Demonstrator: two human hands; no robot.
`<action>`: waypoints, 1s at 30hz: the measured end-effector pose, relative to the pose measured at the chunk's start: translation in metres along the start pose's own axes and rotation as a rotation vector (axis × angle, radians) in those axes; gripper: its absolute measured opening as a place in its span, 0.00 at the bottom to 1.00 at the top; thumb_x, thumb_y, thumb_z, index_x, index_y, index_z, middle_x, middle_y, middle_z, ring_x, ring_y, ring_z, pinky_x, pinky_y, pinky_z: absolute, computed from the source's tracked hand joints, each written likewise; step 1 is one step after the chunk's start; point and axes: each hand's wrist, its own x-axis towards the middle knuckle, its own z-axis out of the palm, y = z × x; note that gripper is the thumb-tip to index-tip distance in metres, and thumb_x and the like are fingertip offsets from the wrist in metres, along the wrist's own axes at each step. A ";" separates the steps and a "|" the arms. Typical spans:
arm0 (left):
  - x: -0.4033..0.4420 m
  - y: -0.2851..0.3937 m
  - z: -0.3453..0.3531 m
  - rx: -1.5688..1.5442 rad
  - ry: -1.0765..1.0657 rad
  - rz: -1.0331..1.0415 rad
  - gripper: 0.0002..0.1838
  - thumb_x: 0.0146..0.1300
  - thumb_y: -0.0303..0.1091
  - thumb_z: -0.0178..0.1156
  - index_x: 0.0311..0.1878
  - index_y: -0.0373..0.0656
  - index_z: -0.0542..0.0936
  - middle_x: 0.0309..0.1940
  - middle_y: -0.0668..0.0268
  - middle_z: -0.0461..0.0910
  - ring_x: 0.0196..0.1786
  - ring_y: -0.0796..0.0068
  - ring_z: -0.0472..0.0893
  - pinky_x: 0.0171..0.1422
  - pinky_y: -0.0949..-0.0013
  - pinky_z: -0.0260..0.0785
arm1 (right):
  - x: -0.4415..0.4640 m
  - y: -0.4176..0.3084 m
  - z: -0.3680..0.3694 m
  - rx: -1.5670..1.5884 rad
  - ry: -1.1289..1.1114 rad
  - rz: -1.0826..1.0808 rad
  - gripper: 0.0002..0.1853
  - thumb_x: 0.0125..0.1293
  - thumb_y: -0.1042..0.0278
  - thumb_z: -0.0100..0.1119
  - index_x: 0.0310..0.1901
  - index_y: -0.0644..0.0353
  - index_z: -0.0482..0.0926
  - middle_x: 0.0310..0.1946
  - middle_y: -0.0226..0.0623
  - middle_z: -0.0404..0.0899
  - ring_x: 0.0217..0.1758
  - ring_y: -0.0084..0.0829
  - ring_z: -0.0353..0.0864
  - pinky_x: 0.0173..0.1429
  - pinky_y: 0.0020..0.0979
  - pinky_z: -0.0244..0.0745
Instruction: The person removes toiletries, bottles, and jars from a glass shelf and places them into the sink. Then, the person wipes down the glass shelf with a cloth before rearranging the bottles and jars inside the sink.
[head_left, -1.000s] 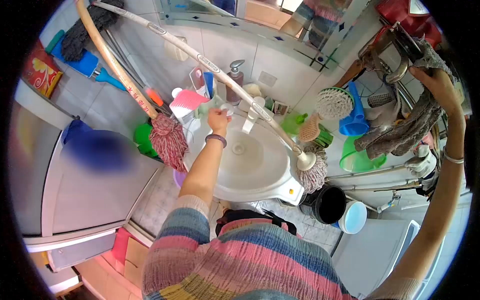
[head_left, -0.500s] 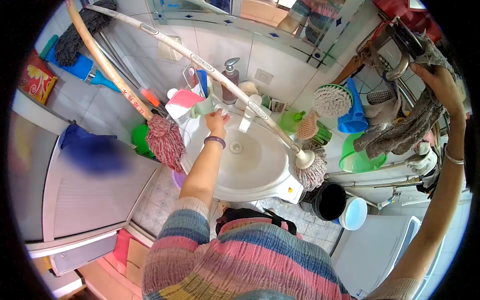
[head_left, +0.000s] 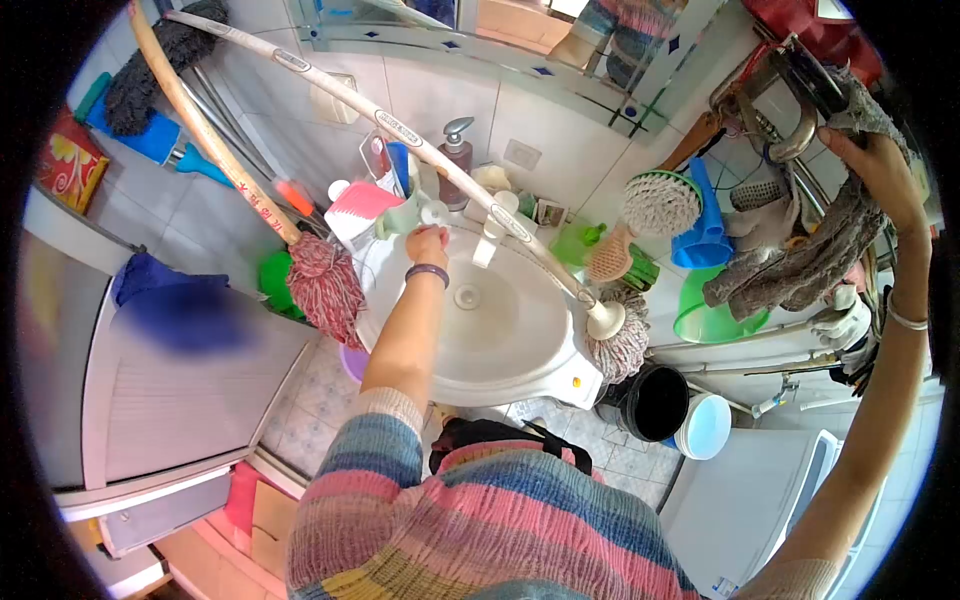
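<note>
Over the left rim of the white sink [head_left: 500, 345], my left hand [head_left: 428, 243] is closed, its fingers curled. A small round white item [head_left: 434, 212] lies just beyond the fingers, beside a pale green cup [head_left: 400, 217]; what the fingers hold, if anything, is hidden. At the far right, my right hand [head_left: 880, 175] is wrapped round a grey cloth [head_left: 800, 255] that hangs by a metal rail. The white faucet [head_left: 495, 232] stands right of my left hand. A mop with a white handle [head_left: 400, 130] leans diagonally across the sink's back.
A wooden-handled mop with a red-white head [head_left: 325, 285] is left of the sink. Right of it are a round brush [head_left: 662, 204], a blue jug [head_left: 703, 225] and a green basin [head_left: 705, 318]. Below stand a black bucket [head_left: 655, 403] and a white bucket [head_left: 705, 427]. A soap dispenser [head_left: 456, 160] stands behind.
My left hand has drawn slightly back from the small round white item, which now shows beyond the fingers. The view has shifted a little. My right hand stays on the grey cloth.
</note>
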 end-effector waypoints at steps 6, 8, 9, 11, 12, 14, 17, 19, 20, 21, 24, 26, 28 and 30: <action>0.002 -0.006 0.004 -0.062 0.064 0.059 0.10 0.53 0.16 0.60 0.33 0.40 0.70 0.32 0.62 0.75 0.28 0.67 0.79 0.32 0.70 0.78 | 0.001 -0.005 -0.003 -0.076 -0.045 0.051 0.24 0.61 0.45 0.62 0.46 0.60 0.79 0.34 0.33 0.79 0.36 0.26 0.73 0.45 0.30 0.69; -0.002 -0.002 0.005 -0.023 0.044 0.033 0.09 0.54 0.18 0.60 0.35 0.40 0.71 0.31 0.62 0.75 0.27 0.67 0.78 0.31 0.70 0.76 | -0.002 -0.008 -0.002 -0.058 0.002 0.029 0.25 0.61 0.45 0.62 0.42 0.63 0.79 0.31 0.32 0.76 0.33 0.24 0.71 0.41 0.29 0.68; -0.007 0.001 0.004 0.004 0.018 0.008 0.08 0.55 0.20 0.60 0.35 0.39 0.71 0.30 0.62 0.75 0.27 0.68 0.78 0.30 0.71 0.76 | -0.003 -0.010 -0.001 -0.051 0.027 0.016 0.25 0.61 0.45 0.62 0.40 0.64 0.79 0.29 0.31 0.75 0.32 0.24 0.70 0.39 0.29 0.67; -0.016 0.007 0.004 0.028 0.010 -0.014 0.07 0.56 0.22 0.60 0.35 0.39 0.72 0.28 0.62 0.75 0.25 0.69 0.78 0.28 0.71 0.73 | -0.005 -0.012 0.000 -0.052 0.053 0.004 0.25 0.61 0.46 0.62 0.39 0.66 0.80 0.27 0.31 0.74 0.31 0.23 0.69 0.38 0.28 0.66; -0.021 0.007 0.007 0.024 0.027 -0.011 0.05 0.56 0.22 0.59 0.34 0.39 0.73 0.27 0.63 0.75 0.24 0.70 0.77 0.26 0.71 0.72 | -0.005 -0.011 0.001 -0.047 0.044 0.001 0.24 0.61 0.46 0.62 0.39 0.66 0.80 0.27 0.31 0.74 0.31 0.23 0.69 0.38 0.28 0.67; -0.033 0.011 0.005 0.046 0.047 0.044 0.04 0.55 0.23 0.59 0.32 0.39 0.73 0.25 0.64 0.74 0.22 0.71 0.76 0.24 0.71 0.70 | -0.004 -0.008 0.001 -0.028 0.017 -0.008 0.24 0.61 0.47 0.62 0.40 0.66 0.80 0.28 0.33 0.76 0.32 0.24 0.71 0.39 0.29 0.68; -0.007 -0.014 -0.019 0.065 -0.103 0.215 0.04 0.53 0.21 0.58 0.29 0.39 0.73 0.25 0.66 0.73 0.19 0.74 0.71 0.19 0.69 0.65 | -0.005 -0.004 -0.002 0.097 -0.008 -0.022 0.24 0.60 0.49 0.63 0.44 0.65 0.80 0.32 0.38 0.80 0.36 0.27 0.75 0.44 0.32 0.71; -0.044 -0.008 -0.022 0.489 0.095 0.884 0.05 0.55 0.22 0.61 0.33 0.38 0.74 0.29 0.68 0.74 0.29 0.77 0.74 0.33 0.73 0.68 | -0.004 -0.016 -0.014 0.058 -0.144 0.004 0.26 0.59 0.47 0.62 0.49 0.62 0.79 0.41 0.43 0.82 0.42 0.35 0.81 0.50 0.36 0.72; -0.071 0.009 -0.014 0.303 -0.115 0.781 0.07 0.57 0.22 0.60 0.38 0.36 0.74 0.31 0.66 0.75 0.34 0.78 0.73 0.40 0.75 0.67 | -0.002 -0.008 -0.014 0.049 -0.173 0.000 0.27 0.59 0.45 0.62 0.47 0.63 0.80 0.39 0.46 0.82 0.41 0.38 0.81 0.48 0.37 0.73; -0.097 0.023 -0.009 0.388 -0.102 0.979 0.11 0.58 0.20 0.58 0.44 0.35 0.73 0.34 0.65 0.75 0.34 0.79 0.73 0.39 0.76 0.67 | -0.001 -0.002 -0.007 0.119 -0.147 -0.066 0.29 0.57 0.41 0.61 0.45 0.64 0.81 0.38 0.50 0.82 0.40 0.42 0.81 0.47 0.38 0.73; -0.187 0.078 0.030 0.328 -0.426 1.040 0.15 0.57 0.19 0.58 0.48 0.34 0.72 0.38 0.63 0.76 0.38 0.78 0.74 0.43 0.75 0.69 | -0.006 -0.010 -0.012 0.073 -0.135 0.001 0.34 0.55 0.35 0.58 0.38 0.68 0.82 0.33 0.58 0.80 0.38 0.51 0.80 0.45 0.42 0.74; -0.249 0.116 0.076 0.273 -0.616 1.179 0.17 0.56 0.19 0.59 0.50 0.35 0.72 0.39 0.64 0.76 0.39 0.78 0.75 0.45 0.74 0.70 | 0.000 0.000 -0.004 0.087 -0.156 -0.028 0.34 0.55 0.35 0.57 0.39 0.68 0.82 0.35 0.58 0.80 0.40 0.50 0.80 0.48 0.41 0.74; -0.298 0.150 0.123 0.342 -0.757 1.227 0.20 0.55 0.19 0.61 0.53 0.36 0.72 0.41 0.62 0.77 0.42 0.75 0.77 0.49 0.71 0.71 | 0.000 -0.006 -0.009 0.100 -0.208 0.008 0.32 0.56 0.37 0.57 0.42 0.66 0.82 0.38 0.57 0.80 0.44 0.50 0.80 0.52 0.40 0.73; -0.325 0.177 0.177 0.353 -0.935 1.342 0.22 0.55 0.21 0.62 0.55 0.37 0.71 0.46 0.60 0.76 0.47 0.70 0.77 0.52 0.68 0.70 | -0.004 -0.014 -0.020 0.095 -0.251 0.012 0.31 0.56 0.39 0.58 0.43 0.65 0.81 0.40 0.57 0.80 0.45 0.50 0.80 0.53 0.40 0.73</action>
